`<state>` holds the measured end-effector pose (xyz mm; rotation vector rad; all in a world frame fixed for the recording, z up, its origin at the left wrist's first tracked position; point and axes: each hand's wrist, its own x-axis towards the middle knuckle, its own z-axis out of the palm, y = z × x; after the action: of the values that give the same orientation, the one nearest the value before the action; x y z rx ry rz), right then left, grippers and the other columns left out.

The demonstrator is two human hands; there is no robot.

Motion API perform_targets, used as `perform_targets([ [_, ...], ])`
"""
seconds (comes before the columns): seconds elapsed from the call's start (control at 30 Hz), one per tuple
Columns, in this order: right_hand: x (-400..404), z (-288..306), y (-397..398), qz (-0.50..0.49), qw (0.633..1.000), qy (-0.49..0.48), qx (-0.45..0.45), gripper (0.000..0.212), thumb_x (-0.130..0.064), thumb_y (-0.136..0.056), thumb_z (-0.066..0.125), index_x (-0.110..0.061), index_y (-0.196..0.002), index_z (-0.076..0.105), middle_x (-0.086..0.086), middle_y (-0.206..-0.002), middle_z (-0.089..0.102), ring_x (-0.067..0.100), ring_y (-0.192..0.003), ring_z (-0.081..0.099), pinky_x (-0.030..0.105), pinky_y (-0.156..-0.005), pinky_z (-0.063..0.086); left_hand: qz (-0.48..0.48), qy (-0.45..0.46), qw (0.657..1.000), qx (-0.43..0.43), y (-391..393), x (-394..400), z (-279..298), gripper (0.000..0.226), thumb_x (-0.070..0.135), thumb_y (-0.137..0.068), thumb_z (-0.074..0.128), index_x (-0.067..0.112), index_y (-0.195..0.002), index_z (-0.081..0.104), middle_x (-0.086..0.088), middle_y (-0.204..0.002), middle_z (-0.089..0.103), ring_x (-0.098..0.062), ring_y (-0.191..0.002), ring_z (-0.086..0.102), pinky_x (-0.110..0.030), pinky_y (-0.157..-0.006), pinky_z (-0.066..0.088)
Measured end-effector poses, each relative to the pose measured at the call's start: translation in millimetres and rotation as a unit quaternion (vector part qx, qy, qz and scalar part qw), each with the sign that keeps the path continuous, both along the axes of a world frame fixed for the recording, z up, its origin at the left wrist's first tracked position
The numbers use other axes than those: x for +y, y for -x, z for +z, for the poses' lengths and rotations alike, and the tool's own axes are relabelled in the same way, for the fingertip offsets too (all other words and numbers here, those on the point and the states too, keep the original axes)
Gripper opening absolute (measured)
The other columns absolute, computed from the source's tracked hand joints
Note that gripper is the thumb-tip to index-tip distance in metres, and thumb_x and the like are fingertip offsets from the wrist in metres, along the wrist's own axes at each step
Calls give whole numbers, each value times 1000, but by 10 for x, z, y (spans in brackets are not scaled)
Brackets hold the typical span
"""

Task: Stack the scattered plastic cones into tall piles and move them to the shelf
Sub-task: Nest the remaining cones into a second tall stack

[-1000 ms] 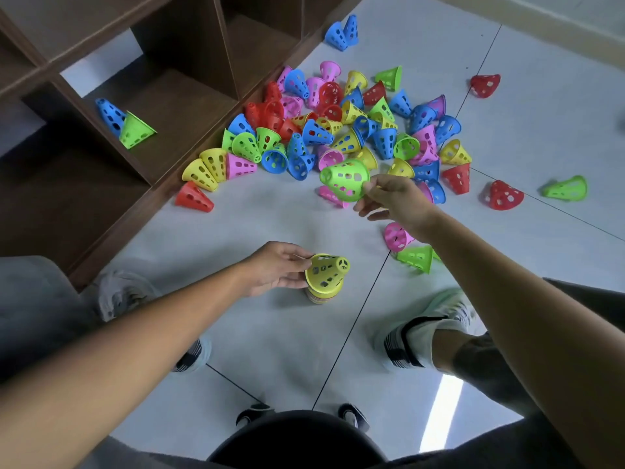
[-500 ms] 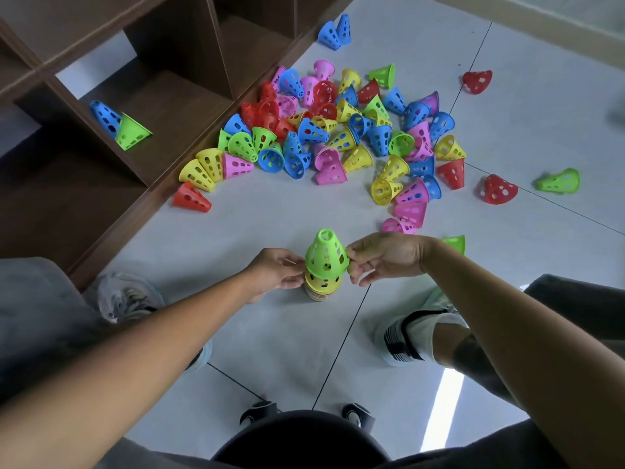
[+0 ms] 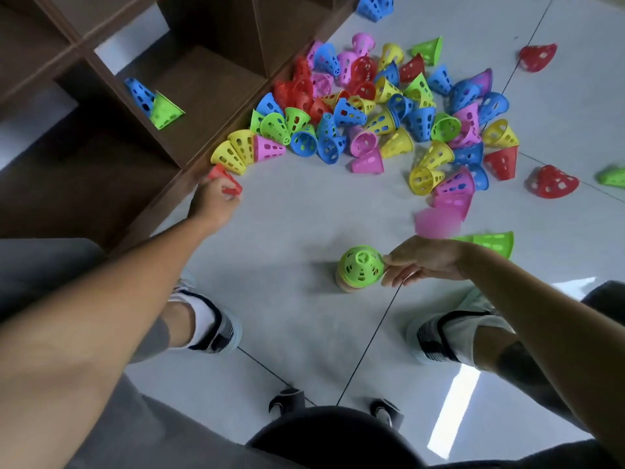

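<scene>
Left hand [image 3: 211,201] reaches to the foot of the dark wood-grain shelf [image 3: 101,157], fingers curled round a red cone [image 3: 226,180] lying on the floor. Right hand [image 3: 424,260] pinches the rim of the green cone [image 3: 362,264] topping a short stack [image 3: 348,285] upright on the pale glossy tiled floor [image 3: 304,214]. The cones are thin perforated plastic with oval holes. The scattered heap [image 3: 372,110] lies beyond, beside the shelf. A blue cone [image 3: 138,94] and another green one [image 3: 164,111] lie in a shelf compartment.
</scene>
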<state>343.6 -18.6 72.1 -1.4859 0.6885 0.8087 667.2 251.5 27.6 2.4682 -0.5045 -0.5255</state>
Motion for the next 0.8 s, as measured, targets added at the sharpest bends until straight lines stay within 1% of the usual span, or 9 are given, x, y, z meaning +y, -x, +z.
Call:
perform_targets([
  [0.1, 3, -56, -16, -8, 1000, 10, 17, 30, -26, -103, 50, -3, -108, 69, 12, -106, 75, 24, -96, 68, 42, -95, 51, 5, -9, 1000, -25, -245, 80, -39, 31, 23, -76, 76, 19, -106, 70, -14, -120, 60, -28, -102, 66, -38, -94, 55],
  [0.23, -52, -113, -21, -43, 998, 37, 30, 27, -24, -103, 51, -6, -116, 66, 10, -108, 75, 24, -94, 68, 33, -80, 55, -26, -65, 996, -47, -385, 40, -38, 36, 17, -86, 73, 10, -121, 66, -20, -131, 50, -33, -122, 52, -35, -106, 42],
  [0.3, -88, -161, -33, -75, 993, 88, 26, 24, -22, -102, 52, -6, -115, 66, 11, -109, 74, 24, -89, 67, 32, -75, 55, -36, -91, 994, -44, -451, 26, -61, 39, 20, -87, 72, 12, -124, 64, -20, -136, 46, -34, -131, 44, -36, -109, 38],
  [0.37, -132, -235, -37, -97, 977, 191, 11, 23, -19, -99, 57, -5, -116, 66, 14, -112, 72, 23, -87, 65, 35, -77, 54, -38, -97, 994, -27, -504, 19, -106, 42, 23, -86, 73, 14, -126, 63, -20, -139, 43, -34, -132, 42, -37, -110, 37],
  [0.47, -263, -351, 15, -62, 914, 401, -15, 32, -23, -94, 65, -13, -124, 65, 14, -124, 63, 29, -106, 59, 35, -92, 47, -61, -99, 993, 11, -529, -2, -132, 43, 20, -84, 76, 14, -125, 63, -21, -133, 45, -36, -122, 51, -38, -102, 44],
  [0.53, -359, -420, 65, 14, 876, 483, -9, 42, -30, -93, 65, -18, -133, 59, 17, -140, 51, 36, -124, 47, 36, -103, 36, -74, -94, 992, 38, -555, -4, -151, 43, 21, -82, 77, 14, -123, 64, -18, -132, 48, -34, -116, 56, -39, -97, 49],
  [0.67, -496, -542, 169, 56, 867, 494, 42, 56, -38, -93, 62, -26, -145, 46, 15, -159, 23, 37, -141, 22, 41, -114, 25, -61, -73, 995, 43, -737, 50, -504, 50, 36, -70, 72, 16, -115, 70, -16, -123, 57, -31, -107, 62, -36, -91, 54],
  [0.73, -539, -575, 202, 63, 865, 495, 49, 59, -40, -93, 61, -27, -147, 43, 14, -162, 18, 37, -144, 17, 43, -116, 25, -53, -39, 996, 54, -537, -24, -236, 38, 19, -81, 74, 7, -117, 69, -16, -117, 63, -26, -101, 64, -23, -81, 54],
  [0.8, -566, -597, 212, 65, 865, 494, 55, 62, -41, -93, 61, -27, -149, 40, 13, -163, 16, 36, -147, 15, 43, -117, 24, -32, -3, 996, 86, -413, -61, -173, 20, -2, -90, 63, -2, -110, 65, -22, -104, 67, -14, -85, 67, -14, -66, 51],
])
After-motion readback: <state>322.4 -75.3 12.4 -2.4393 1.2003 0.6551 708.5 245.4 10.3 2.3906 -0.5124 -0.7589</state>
